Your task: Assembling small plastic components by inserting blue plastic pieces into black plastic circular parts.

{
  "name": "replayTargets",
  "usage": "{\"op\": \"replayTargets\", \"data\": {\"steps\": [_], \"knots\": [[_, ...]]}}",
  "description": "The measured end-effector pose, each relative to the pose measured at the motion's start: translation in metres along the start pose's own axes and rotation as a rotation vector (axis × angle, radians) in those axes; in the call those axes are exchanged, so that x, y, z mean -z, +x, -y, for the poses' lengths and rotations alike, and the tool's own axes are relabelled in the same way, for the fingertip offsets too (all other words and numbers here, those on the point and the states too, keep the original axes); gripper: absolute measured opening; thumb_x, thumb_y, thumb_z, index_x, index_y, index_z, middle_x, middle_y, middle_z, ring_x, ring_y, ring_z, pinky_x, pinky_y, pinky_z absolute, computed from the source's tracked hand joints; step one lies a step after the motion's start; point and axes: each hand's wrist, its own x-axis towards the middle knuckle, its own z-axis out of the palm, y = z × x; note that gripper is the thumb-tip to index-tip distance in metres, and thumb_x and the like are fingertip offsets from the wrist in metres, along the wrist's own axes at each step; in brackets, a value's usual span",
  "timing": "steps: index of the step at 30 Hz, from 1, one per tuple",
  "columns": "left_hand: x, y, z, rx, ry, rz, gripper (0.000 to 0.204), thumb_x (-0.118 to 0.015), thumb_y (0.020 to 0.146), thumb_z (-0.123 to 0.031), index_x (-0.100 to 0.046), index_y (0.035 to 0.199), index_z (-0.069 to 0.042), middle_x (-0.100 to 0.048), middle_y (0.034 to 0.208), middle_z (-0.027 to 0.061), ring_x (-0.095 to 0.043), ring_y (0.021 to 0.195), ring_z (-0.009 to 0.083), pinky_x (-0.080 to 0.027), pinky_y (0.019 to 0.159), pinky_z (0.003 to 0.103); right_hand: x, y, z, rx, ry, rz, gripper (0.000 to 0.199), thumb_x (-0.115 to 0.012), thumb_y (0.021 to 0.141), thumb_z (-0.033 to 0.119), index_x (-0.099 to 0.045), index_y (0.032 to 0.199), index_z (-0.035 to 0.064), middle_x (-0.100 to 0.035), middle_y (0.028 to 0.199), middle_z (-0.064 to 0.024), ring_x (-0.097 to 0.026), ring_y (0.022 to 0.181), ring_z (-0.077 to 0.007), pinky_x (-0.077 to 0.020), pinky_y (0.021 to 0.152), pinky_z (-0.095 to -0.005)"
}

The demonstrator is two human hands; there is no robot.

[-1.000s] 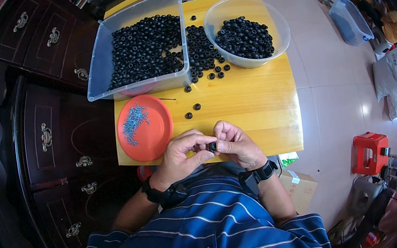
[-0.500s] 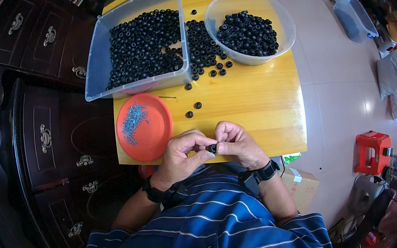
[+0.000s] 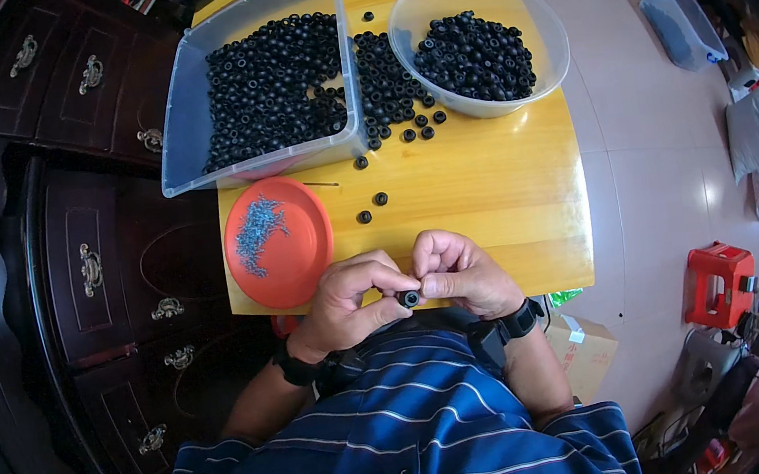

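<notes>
Near the table's front edge, my left hand (image 3: 352, 300) pinches a small round black piece (image 3: 409, 299) with a hole in its middle between thumb and forefinger. My right hand (image 3: 462, 279) is closed right beside it, its thumb and forefinger pressed together at the piece's right upper side. Whatever those right fingertips hold is too small to make out. Left of my hands lies a red plate (image 3: 312, 270) bearing a heap of small blue-grey metal bits (image 3: 259, 234). Two loose black pieces (image 3: 380, 198) sit on the table beyond my fingers.
A large clear bin (image 3: 181, 148) full of black pieces stands at the far left of the yellow table (image 3: 488, 184). A round clear tub (image 3: 552, 51) holds more at the far right, with several scattered between. A dark cabinet (image 3: 80, 219) borders the left side.
The black piece has turned so its hole shows more fully, and it sits slightly lower. My right fingertips have shifted slightly up and right from it. The whole view has shifted a little.
</notes>
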Motion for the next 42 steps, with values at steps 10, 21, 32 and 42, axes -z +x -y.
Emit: {"op": "replayTargets", "data": {"steps": [10, 21, 32, 42], "knots": [[0.003, 0.004, 0.000, -0.018, -0.074, 0.045, 0.017, -0.079, 0.083, -0.006, -0.072, 0.098, -0.002, -0.068, 0.086, 0.0076, -0.065, 0.076, 0.0166, -0.049, 0.068, 0.028, -0.007, -0.005, 0.013, 0.026, -0.126, -0.017, 0.017, -0.076, 0.089, 0.005, -0.061, 0.098, 0.0062, -0.068, 0.090, 0.0014, -0.062, 0.082, -0.0053, -0.0499, 0.076, -0.0205], [0.006, 0.009, -0.002, -0.023, -0.125, 0.083, 0.019, -0.078, 0.083, -0.004, -0.070, 0.100, -0.002, -0.067, 0.086, 0.0081, -0.065, 0.076, 0.0187, -0.049, 0.069, 0.029, -0.021, -0.010, 0.019, 0.027, -0.126, -0.038, 0.017, -0.074, 0.092, 0.005, -0.060, 0.101, 0.0057, -0.066, 0.093, 0.0014, -0.061, 0.085, -0.0051, -0.0483, 0.079, -0.0203], [0.009, -0.018, 0.006, 0.036, 0.022, -0.010, 0.020, -0.079, 0.084, -0.007, -0.069, 0.101, -0.001, -0.063, 0.085, 0.0052, -0.061, 0.077, 0.0136, -0.047, 0.070, 0.027, -0.022, 0.005, 0.007, -0.057, -0.371, -0.111, 0.019, -0.073, 0.092, 0.006, -0.055, 0.090, 0.0084, -0.056, 0.084, 0.0065, -0.053, 0.079, -0.0019, -0.0447, 0.071, -0.0205], [0.012, -0.065, 0.011, 0.251, -0.005, -0.275, 0.023, -0.070, 0.090, -0.001, -0.068, 0.112, 0.003, -0.064, 0.092, 0.0014, -0.060, 0.081, 0.0064, -0.050, 0.075, 0.022, -0.001, 0.046, 0.150, 0.510, -1.158, -0.447, 0.012, -0.069, 0.092, 0.003, -0.059, 0.088, 0.0050, -0.063, 0.083, 0.0018, -0.061, 0.079, -0.0059, -0.0500, 0.073, -0.0224]]}}
